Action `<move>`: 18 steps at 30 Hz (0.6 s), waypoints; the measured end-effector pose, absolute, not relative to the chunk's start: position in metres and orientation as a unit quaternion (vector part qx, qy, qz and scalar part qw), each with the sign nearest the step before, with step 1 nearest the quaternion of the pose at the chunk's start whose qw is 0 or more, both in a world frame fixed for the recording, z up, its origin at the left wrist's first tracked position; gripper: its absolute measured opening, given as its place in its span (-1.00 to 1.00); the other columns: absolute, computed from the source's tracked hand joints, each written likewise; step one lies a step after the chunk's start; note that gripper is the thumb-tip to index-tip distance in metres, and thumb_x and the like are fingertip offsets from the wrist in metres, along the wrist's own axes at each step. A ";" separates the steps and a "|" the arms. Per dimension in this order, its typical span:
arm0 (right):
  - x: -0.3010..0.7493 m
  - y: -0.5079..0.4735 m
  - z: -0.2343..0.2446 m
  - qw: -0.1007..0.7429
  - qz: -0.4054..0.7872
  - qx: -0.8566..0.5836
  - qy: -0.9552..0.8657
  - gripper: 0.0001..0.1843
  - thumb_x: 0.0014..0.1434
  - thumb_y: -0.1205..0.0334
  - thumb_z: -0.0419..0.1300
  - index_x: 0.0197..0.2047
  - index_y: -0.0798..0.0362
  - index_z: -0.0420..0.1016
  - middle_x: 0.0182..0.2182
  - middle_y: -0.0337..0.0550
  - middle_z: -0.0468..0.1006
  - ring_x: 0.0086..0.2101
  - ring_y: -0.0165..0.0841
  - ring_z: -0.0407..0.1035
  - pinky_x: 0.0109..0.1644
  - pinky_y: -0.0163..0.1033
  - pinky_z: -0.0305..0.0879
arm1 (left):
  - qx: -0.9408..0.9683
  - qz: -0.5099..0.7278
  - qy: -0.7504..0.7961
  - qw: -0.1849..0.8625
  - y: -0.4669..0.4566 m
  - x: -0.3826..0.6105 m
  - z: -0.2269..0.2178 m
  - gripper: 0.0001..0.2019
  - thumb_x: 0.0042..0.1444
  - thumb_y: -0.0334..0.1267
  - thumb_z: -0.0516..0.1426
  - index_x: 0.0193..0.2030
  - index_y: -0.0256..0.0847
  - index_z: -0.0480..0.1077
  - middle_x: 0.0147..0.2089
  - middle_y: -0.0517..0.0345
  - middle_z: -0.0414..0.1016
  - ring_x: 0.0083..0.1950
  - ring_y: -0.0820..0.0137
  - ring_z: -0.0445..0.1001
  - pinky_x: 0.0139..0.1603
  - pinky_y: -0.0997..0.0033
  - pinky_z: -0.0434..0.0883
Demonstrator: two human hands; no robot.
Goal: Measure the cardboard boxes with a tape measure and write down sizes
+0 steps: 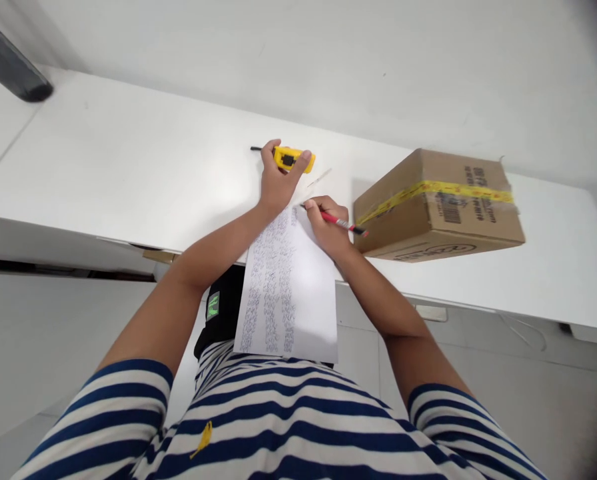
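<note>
My left hand (278, 177) is closed around a yellow tape measure (294, 160) with a black patch on its side. A thin black strip (255, 148) sticks out past the fingers to the left. My right hand (326, 223) grips a red pen (336, 220) with a black end, its tip pointing down at the top of a white sheet of paper (316, 300). Columns of small blue writing cover the sheet's left part. The paper's lower end hangs over the table edge towards my striped shirt. Between the hands lies a thin pale strip (321, 177).
To the right of my right hand stands a cardboard box (471, 213) with yellow tape round it. The white table (128, 147) runs along a pale wall. A dark, rounded object (16, 63) juts in at the upper left. Under the table hangs a cable (528, 337).
</note>
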State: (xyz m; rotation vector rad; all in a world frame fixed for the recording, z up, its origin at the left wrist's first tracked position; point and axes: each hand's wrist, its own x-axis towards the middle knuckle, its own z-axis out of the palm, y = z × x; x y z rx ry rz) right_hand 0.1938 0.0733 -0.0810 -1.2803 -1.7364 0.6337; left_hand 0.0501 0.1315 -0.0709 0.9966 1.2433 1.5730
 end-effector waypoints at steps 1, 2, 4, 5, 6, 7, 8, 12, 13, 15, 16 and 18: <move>0.193 0.072 -0.079 0.421 0.223 -0.523 -0.707 -0.63 0.36 -0.12 0.14 -0.18 -0.02 0.59 -0.35 -0.17 0.61 -0.31 -0.30 0.49 -0.15 -0.18 0.40 | 0.415 0.633 0.500 0.420 0.133 0.048 -0.069 -0.34 0.14 0.10 0.38 0.29 0.06 0.24 0.13 0.04 0.44 0.12 0.28 0.54 0.11 0.25 0.48; 0.193 0.071 -0.077 0.397 0.192 -0.529 -0.725 -0.63 0.38 -0.08 0.12 -0.05 0.00 0.60 -0.25 -0.11 0.64 -0.24 -0.27 0.53 -0.08 -0.16 0.43 | 0.431 0.632 0.503 0.402 0.135 0.045 -0.067 -0.31 0.12 0.10 0.40 0.30 0.05 0.23 0.13 0.03 0.45 0.12 0.26 0.54 0.11 0.25 0.47; 0.190 0.067 -0.073 0.326 0.139 -0.533 -0.768 -0.60 0.41 0.06 0.06 0.11 0.05 0.58 -0.09 0.04 0.63 -0.14 -0.18 0.55 -0.03 -0.11 0.44 | 0.452 0.623 0.517 0.375 0.142 0.038 -0.062 -0.24 0.08 0.08 0.43 0.32 0.03 0.22 0.10 0.02 0.48 0.10 0.25 0.55 0.10 0.25 0.46; 0.188 0.064 -0.070 0.283 0.122 -0.538 -0.785 -0.57 0.41 0.15 0.02 0.18 0.10 0.55 -0.03 0.12 0.61 -0.12 -0.14 0.56 -0.04 -0.08 0.45 | 0.456 0.619 0.526 0.363 0.146 0.034 -0.059 -0.23 0.07 0.07 0.44 0.33 0.03 0.21 0.08 0.01 0.49 0.09 0.25 0.55 0.10 0.26 0.45; 0.187 0.061 -0.067 0.242 0.113 -0.546 -0.794 -0.51 0.39 0.23 -0.01 0.27 0.14 0.50 0.02 0.19 0.59 -0.12 -0.11 0.56 -0.07 -0.06 0.45 | 0.458 0.618 0.535 0.350 0.151 0.030 -0.056 -0.23 0.07 0.07 0.44 0.33 0.01 0.21 0.08 0.01 0.50 0.08 0.26 0.55 0.11 0.26 0.44; 0.186 0.057 -0.064 0.207 0.111 -0.554 -0.799 -0.44 0.38 0.30 -0.04 0.36 0.17 0.41 0.06 0.24 0.57 -0.12 -0.09 0.56 -0.10 -0.05 0.46 | 0.456 0.620 0.543 0.336 0.156 0.027 -0.052 -0.24 0.08 0.06 0.43 0.33 -0.01 0.21 0.08 0.00 0.51 0.07 0.27 0.54 0.12 0.27 0.44; 0.185 0.053 -0.061 0.182 0.112 -0.560 -0.800 -0.38 0.37 0.33 -0.07 0.45 0.19 0.31 0.08 0.27 0.56 -0.12 -0.07 0.56 -0.11 -0.04 0.47 | 0.452 0.623 0.550 0.323 0.159 0.024 -0.048 -0.25 0.10 0.06 0.42 0.33 -0.02 0.20 0.09 -0.01 0.50 0.08 0.27 0.54 0.13 0.28 0.44; 0.200 0.036 -0.047 0.234 0.088 -0.532 -0.809 -0.36 0.44 0.17 -0.08 0.53 0.05 0.15 0.14 0.23 0.55 0.03 -0.02 0.53 0.03 0.07 0.54 | 0.440 0.643 0.533 0.331 0.150 0.024 -0.023 -0.27 0.12 0.04 0.41 0.31 -0.01 0.17 0.13 -0.01 0.45 0.12 0.29 0.52 0.10 0.33 0.46; 0.208 0.033 -0.043 0.276 0.067 -0.516 -0.808 -0.39 0.44 0.12 -0.05 0.50 0.00 0.19 0.17 0.21 0.54 0.10 -0.01 0.50 0.12 0.13 0.53 | 0.436 0.645 0.516 0.357 0.139 0.027 -0.014 -0.28 0.13 0.04 0.41 0.30 0.00 0.16 0.13 0.02 0.44 0.08 0.32 0.53 0.05 0.35 0.47; 0.225 0.025 -0.033 0.346 0.021 -0.487 -0.802 -0.39 0.41 0.01 0.05 0.47 -0.12 0.21 0.25 0.19 0.47 0.27 0.03 0.40 0.30 0.26 0.42 | 0.414 0.631 0.479 0.449 0.105 0.034 0.005 -0.36 0.20 0.11 0.34 0.27 0.02 0.17 0.05 0.09 0.44 -0.15 0.42 0.53 -0.12 0.39 0.49; 0.232 0.021 -0.028 0.374 0.005 -0.470 -0.800 -0.33 0.37 -0.08 0.10 0.48 -0.16 0.17 0.32 0.18 0.41 0.34 0.06 0.32 0.36 0.32 0.35 | 0.401 0.609 0.460 0.507 0.085 0.040 0.015 -0.40 0.22 0.18 0.29 0.23 0.01 0.19 -0.03 0.14 0.45 -0.29 0.48 0.48 -0.20 0.40 0.48; 0.240 0.012 -0.017 0.424 0.009 -0.423 -0.801 -0.12 0.28 -0.29 0.15 0.54 -0.19 0.00 0.44 0.19 0.24 0.43 0.13 0.20 0.38 0.40 0.29 | 0.387 0.541 0.418 0.619 0.042 0.053 0.034 -0.42 0.16 0.27 0.29 0.10 -0.05 0.25 -0.13 0.19 0.46 -0.39 0.54 0.41 -0.25 0.42 0.47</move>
